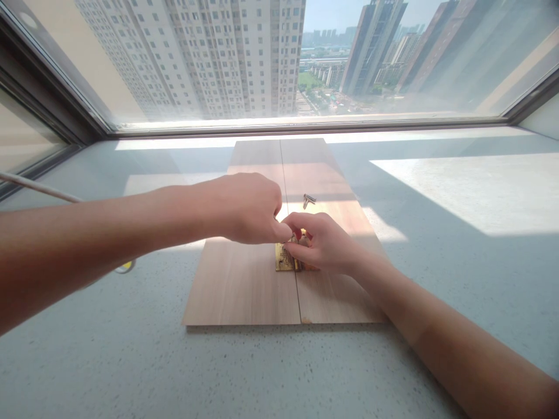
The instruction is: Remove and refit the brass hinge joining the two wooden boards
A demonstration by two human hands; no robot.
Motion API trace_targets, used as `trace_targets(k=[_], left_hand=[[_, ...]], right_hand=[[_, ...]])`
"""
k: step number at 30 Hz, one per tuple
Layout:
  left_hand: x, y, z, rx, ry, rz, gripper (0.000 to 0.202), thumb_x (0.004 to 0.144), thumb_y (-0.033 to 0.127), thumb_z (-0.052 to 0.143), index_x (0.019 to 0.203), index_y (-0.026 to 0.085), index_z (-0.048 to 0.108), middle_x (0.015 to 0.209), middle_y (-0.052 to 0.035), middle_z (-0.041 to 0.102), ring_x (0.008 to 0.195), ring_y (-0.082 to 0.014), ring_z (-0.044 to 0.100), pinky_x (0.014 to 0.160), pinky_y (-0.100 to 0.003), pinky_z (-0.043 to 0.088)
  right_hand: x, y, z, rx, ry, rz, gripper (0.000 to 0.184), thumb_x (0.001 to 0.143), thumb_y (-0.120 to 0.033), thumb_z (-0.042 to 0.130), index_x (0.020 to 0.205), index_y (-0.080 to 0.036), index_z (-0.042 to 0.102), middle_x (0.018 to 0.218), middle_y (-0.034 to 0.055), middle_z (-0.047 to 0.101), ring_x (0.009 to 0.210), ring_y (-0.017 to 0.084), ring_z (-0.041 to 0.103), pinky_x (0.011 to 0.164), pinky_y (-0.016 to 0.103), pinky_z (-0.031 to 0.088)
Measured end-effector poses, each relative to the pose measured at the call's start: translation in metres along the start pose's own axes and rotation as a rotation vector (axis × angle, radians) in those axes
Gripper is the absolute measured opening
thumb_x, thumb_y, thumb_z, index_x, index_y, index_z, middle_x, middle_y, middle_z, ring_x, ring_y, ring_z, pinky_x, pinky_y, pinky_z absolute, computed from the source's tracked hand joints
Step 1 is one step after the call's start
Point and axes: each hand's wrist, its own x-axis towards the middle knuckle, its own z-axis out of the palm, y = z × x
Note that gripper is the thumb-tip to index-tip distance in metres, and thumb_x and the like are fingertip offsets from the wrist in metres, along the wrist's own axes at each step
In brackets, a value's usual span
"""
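Note:
A brass-coloured hinge (285,261) lies across the seam between two pale wooden boards (244,291). My left hand (253,206) is closed in a fist above the hinge's upper left part, with its thumb pointing right; what it grips is hidden by the fingers. From the right, my right hand (321,241) reaches over the hinge, thumb and fingers pinched close to the left thumb tip. Whatever sits in that pinch is too small to name. Part of the hinge is covered by my right hand. Several loose screws (308,201) rest on the right board, just beyond my right hand.
The boards lie on a speckled light stone sill (131,361) below a large window (279,64). At the left a pale cable (39,186) runs behind my forearm. A small round object with yellow (126,266) shows partly below that forearm. Sunlight patches cross the sill.

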Motion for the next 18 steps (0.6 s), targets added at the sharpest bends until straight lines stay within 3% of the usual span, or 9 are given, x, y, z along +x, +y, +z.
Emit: trace_targets(k=[5, 9, 12, 18], left_hand=[[0.003, 0.003, -0.006, 0.022, -0.015, 0.029, 0.026, 0.066, 0.044, 0.057, 0.057, 0.020, 0.058, 0.052, -0.0049, 0.051, 0.052, -0.0178, 0.048, 0.051, -0.031, 0.027], [0.007, 0.005, -0.002, 0.050, 0.023, 0.000, 0.042, 0.074, 0.055, 0.049, 0.058, 0.018, 0.059, 0.051, -0.0068, 0.051, 0.052, -0.0190, 0.050, 0.052, -0.031, 0.030], [0.006, 0.007, 0.000, 0.096, 0.019, -0.036, 0.043, 0.078, 0.054, 0.045, 0.060, 0.017, 0.060, 0.052, -0.0078, 0.053, 0.052, -0.0192, 0.051, 0.052, -0.031, 0.031], [-0.002, 0.009, -0.004, 0.114, 0.029, 0.131, 0.034, 0.079, 0.048, 0.049, 0.073, 0.018, 0.063, 0.066, -0.0073, 0.061, 0.058, -0.0186, 0.053, 0.055, -0.030, 0.033]], right_hand=[[0.000, 0.001, 0.000, -0.019, 0.008, 0.000, 0.010, 0.069, -0.013, 0.055, 0.076, -0.020, 0.056, 0.070, -0.0024, 0.059, 0.062, 0.010, 0.049, 0.058, 0.024, 0.034], [0.000, 0.000, 0.001, -0.014, 0.007, 0.003, 0.014, 0.068, -0.010, 0.055, 0.077, -0.020, 0.058, 0.070, -0.0026, 0.061, 0.062, 0.011, 0.051, 0.058, 0.024, 0.035], [0.000, -0.002, -0.002, -0.012, 0.021, -0.010, 0.016, 0.067, -0.011, 0.058, 0.080, -0.020, 0.060, 0.075, -0.0022, 0.064, 0.065, 0.011, 0.052, 0.060, 0.025, 0.038], [-0.018, 0.003, -0.029, 0.002, 0.217, 0.061, 0.011, 0.076, -0.018, 0.059, 0.086, -0.022, 0.063, 0.080, 0.0000, 0.065, 0.070, 0.013, 0.054, 0.056, 0.026, 0.039]])
